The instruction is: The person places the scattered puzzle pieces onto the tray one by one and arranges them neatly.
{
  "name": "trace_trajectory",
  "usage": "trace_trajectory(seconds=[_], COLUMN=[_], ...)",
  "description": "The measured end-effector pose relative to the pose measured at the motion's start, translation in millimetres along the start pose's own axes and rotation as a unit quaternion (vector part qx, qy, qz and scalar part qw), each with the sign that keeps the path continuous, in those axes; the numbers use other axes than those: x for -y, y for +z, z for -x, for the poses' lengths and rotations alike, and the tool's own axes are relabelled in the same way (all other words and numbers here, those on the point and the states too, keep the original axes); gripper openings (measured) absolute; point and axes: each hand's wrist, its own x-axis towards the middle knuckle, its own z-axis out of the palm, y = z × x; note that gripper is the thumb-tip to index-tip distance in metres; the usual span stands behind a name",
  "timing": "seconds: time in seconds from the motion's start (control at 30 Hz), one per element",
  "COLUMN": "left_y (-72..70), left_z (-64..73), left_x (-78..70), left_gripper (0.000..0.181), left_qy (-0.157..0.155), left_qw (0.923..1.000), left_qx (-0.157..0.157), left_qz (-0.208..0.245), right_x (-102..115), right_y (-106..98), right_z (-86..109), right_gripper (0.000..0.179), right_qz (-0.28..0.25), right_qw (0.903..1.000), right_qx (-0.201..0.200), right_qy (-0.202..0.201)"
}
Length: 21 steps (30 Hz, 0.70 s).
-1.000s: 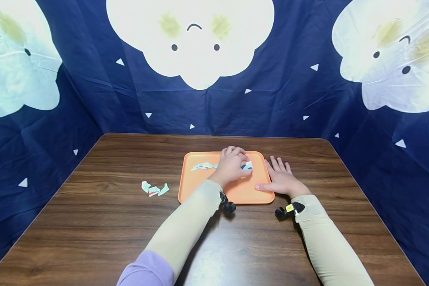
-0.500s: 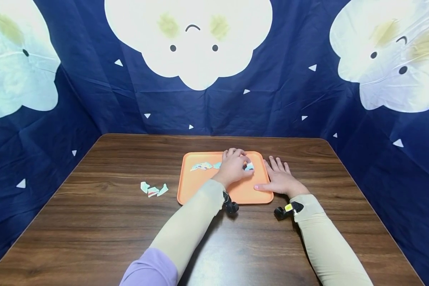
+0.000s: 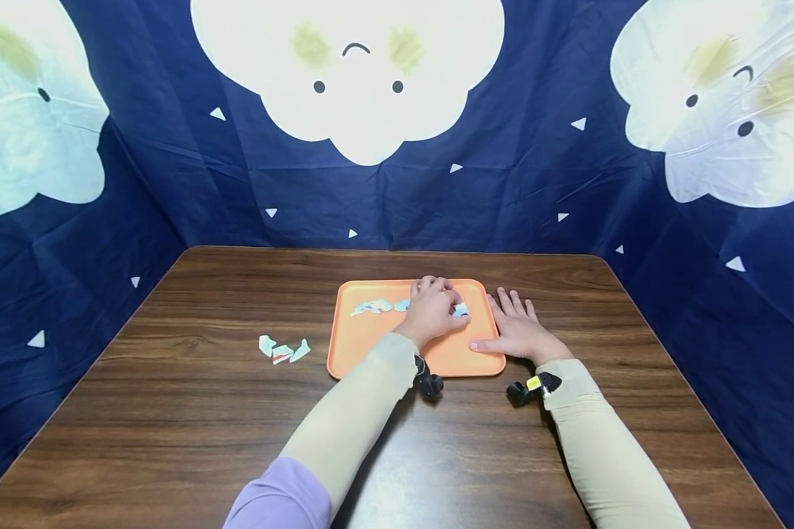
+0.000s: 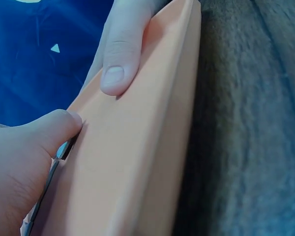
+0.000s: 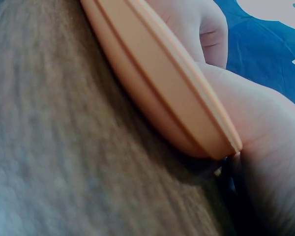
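Note:
On the orange tray lies a row of flat, jagged pale-blue pieces with coloured print. One printed piece is at the row's left, and a smaller pale-blue piece lies close to the left hand. My left hand arches over the row with bent fingers. Its thumb and fingers are around a blue-and-white piece, partly hidden by the hand. In the left wrist view the left thumb touches a thin piece's edge. My right hand spreads over the tray's right rim, thumb inside, straight fingers outside on the table.
Several loose pale pieces, one with a red stripe, lie on the brown wooden table left of the tray. A dark blue cloth with white clouds hangs behind and at both sides.
My left hand has shifted very slightly to the right over the row, showing more of the small piece beside it. The right hand stays at the tray's rim.

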Motion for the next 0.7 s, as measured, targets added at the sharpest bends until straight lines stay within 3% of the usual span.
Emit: trace_trajectory(seconds=[0.7], left_y=[1.0], left_z=[0.1], left_x=[1.4], left_gripper=[0.041], left_qy=[-0.020], left_qw=[0.9998], left_qx=[-0.003], left_qz=[0.003], right_x=[-0.9], right_y=[1.1], right_z=[-1.0], right_gripper=[0.120], right_qz=[0.000], right_qw=[1.0000], right_qx=[-0.006], right_qy=[-0.002])
